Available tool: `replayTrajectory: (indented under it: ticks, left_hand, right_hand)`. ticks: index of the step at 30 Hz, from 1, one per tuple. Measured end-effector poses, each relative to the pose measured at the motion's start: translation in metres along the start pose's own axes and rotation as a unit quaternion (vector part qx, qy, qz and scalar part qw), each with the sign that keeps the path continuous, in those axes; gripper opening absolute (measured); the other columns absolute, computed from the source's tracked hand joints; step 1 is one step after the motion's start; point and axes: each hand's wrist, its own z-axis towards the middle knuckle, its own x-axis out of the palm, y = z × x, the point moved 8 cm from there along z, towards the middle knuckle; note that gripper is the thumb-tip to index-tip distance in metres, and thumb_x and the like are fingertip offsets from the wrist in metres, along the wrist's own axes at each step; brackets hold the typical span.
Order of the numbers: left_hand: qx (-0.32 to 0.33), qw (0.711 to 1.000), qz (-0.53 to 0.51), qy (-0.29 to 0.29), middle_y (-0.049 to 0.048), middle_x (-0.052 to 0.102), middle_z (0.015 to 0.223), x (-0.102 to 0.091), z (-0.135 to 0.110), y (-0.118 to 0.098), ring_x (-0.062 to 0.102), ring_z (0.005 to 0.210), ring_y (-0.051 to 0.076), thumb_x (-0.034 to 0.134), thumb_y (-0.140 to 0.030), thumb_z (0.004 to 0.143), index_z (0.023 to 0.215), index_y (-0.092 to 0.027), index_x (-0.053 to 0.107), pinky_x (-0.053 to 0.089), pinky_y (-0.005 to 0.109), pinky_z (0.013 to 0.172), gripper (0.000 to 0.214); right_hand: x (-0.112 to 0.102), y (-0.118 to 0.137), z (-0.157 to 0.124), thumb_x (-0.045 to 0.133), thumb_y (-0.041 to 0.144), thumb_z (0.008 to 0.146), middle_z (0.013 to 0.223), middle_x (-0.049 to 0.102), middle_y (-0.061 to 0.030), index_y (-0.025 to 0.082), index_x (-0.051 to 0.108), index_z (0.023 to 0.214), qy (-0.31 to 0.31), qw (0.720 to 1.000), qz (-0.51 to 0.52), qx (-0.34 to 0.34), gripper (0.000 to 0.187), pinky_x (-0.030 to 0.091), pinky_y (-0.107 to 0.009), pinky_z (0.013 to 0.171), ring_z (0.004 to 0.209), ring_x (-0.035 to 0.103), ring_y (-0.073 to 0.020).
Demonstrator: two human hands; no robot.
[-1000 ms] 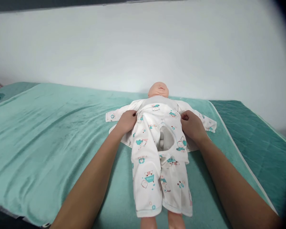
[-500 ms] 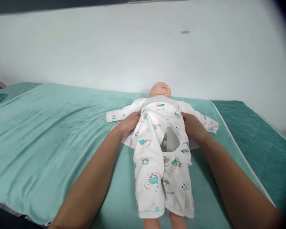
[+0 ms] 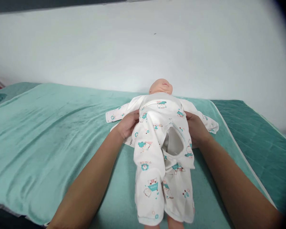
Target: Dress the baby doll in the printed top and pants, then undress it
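A baby doll (image 3: 160,86) lies on its back, head toward the wall, wearing a white long-sleeved top (image 3: 133,105). White printed open-crotch baby trousers (image 3: 149,159) cover its legs and reach up over its belly to the chest. At the left side of the waist, my left hand (image 3: 129,123) is closed on the trousers, fingertips tucked behind the cloth. My right hand (image 3: 195,127) grips them at the opposite side, its fingers mostly hidden by the fabric. The doll's lower legs (image 3: 175,223) show below the hems.
Beneath the doll is a light green blanket (image 3: 62,133), wrinkled on the left. A darker green quilted cover (image 3: 259,136) lies at the right. Behind the bed's far edge rises a white wall (image 3: 109,47).
The doll's head and chest have risen slightly, and the trouser hems have shifted a little toward me. Both hands remain at the waist.
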Motion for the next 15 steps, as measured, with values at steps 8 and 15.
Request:
replayTrajectory:
  ticks: [8,15]
  left_hand:
    - [-0.007,1.0,0.015,-0.017,0.0058,0.076,0.088,-0.014,0.0,0.0,0.07,0.082,0.023,0.064,-0.01,0.061,0.095,-0.014,0.073,0.056,0.036,0.079,0.035]
    - [0.007,0.994,0.108,0.008,0.009,0.077,0.097,0.002,-0.012,-0.007,0.07,0.088,0.024,0.076,-0.021,0.065,0.1,-0.016,0.072,0.056,0.037,0.08,0.036]
  right_hand:
    - [0.001,0.012,0.0,0.073,0.039,0.069,0.091,0.076,-0.0032,0.02,0.073,0.087,0.038,0.988,-0.148,-0.024,0.026,0.055,-0.035,0.075,0.089,0.067,-0.0282]
    - [0.005,0.012,-0.002,0.067,0.029,0.074,0.099,0.076,-0.0017,0.023,0.075,0.095,0.112,0.979,-0.168,-0.034,0.024,0.053,-0.04,0.088,0.098,0.067,-0.0289]
